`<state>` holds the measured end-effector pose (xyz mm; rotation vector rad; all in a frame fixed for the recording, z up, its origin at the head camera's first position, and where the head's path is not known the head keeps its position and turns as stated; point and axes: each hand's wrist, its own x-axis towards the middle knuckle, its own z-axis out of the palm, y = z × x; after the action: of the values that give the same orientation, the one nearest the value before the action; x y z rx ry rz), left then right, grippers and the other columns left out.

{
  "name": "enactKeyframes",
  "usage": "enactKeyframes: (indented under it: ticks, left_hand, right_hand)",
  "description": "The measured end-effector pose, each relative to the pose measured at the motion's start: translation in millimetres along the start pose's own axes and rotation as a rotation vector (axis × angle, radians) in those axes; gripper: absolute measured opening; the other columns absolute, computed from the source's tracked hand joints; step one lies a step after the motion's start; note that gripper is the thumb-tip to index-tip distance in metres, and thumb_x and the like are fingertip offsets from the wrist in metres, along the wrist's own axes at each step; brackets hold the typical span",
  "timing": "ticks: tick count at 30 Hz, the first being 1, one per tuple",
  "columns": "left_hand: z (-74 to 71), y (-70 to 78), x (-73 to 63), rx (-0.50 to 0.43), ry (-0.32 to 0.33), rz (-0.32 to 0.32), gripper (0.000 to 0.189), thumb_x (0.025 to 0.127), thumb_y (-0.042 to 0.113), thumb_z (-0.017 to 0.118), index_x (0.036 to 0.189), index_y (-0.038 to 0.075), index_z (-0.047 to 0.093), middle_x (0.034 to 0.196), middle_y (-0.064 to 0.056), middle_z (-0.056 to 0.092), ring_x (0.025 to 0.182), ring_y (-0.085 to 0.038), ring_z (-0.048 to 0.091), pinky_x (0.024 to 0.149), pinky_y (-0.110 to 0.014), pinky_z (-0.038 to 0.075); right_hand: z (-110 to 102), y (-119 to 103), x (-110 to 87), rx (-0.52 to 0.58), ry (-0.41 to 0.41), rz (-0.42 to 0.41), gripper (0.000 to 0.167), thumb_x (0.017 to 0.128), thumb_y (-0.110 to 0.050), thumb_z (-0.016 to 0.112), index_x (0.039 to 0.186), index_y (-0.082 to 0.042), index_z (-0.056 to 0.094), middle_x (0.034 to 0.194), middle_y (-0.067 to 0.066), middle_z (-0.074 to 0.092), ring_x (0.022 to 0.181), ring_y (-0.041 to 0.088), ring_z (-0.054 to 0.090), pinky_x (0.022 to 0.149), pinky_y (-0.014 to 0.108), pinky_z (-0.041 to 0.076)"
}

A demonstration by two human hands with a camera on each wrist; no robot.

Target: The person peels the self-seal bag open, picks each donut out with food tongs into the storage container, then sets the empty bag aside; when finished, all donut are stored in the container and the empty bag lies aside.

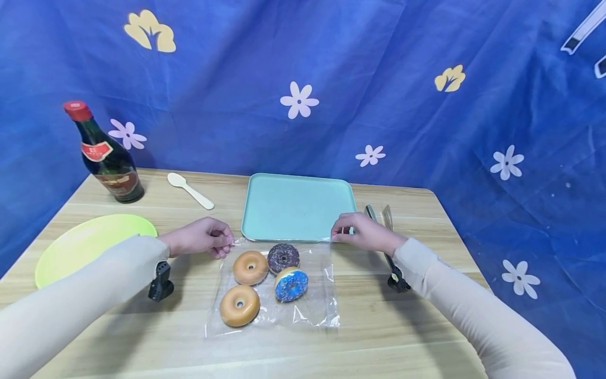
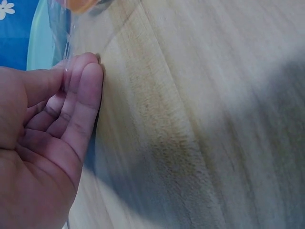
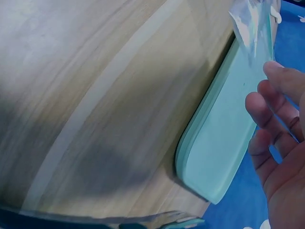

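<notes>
A clear plastic bag lies on the table with several donuts showing through it. Two are plain brown, a nearer donut and a farther donut. Beside them are a dark chocolate donut and a tilted donut with blue icing. My left hand pinches the bag's far left corner between thumb and fingers, as the left wrist view shows. At the far right corner is my right hand, thumb and fingers loosely bent and apart. In the right wrist view, bag plastic hangs just beyond its thumb tip.
A teal tray lies behind the bag. To the left are a lime-green plate, a dark bottle with a red cap and a white spoon. Tongs lie partly hidden behind the right wrist. Blue cloth hangs behind the table.
</notes>
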<state>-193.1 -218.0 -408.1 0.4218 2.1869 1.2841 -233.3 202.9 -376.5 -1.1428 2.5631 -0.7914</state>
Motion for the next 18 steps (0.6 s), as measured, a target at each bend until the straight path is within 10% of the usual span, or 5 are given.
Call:
enactKeyframes:
  ticks: [18]
  left_hand:
    - [1.4, 1.0, 2.6, 0.018, 0.003, -0.006, 0.017, 0.105, 0.000, 0.052, 0.105, -0.013, 0.062, 0.088, -0.008, 0.070, 0.077, -0.010, 0.066, 0.072, -0.027, 0.062]
  right_hand:
    - [-1.5, 6.3, -11.1, 0.037, 0.006, 0.077, 0.009, 0.099, -0.014, 0.071, 0.105, -0.009, 0.074, 0.096, 0.005, 0.076, 0.085, 0.010, 0.064, 0.077, 0.024, 0.054]
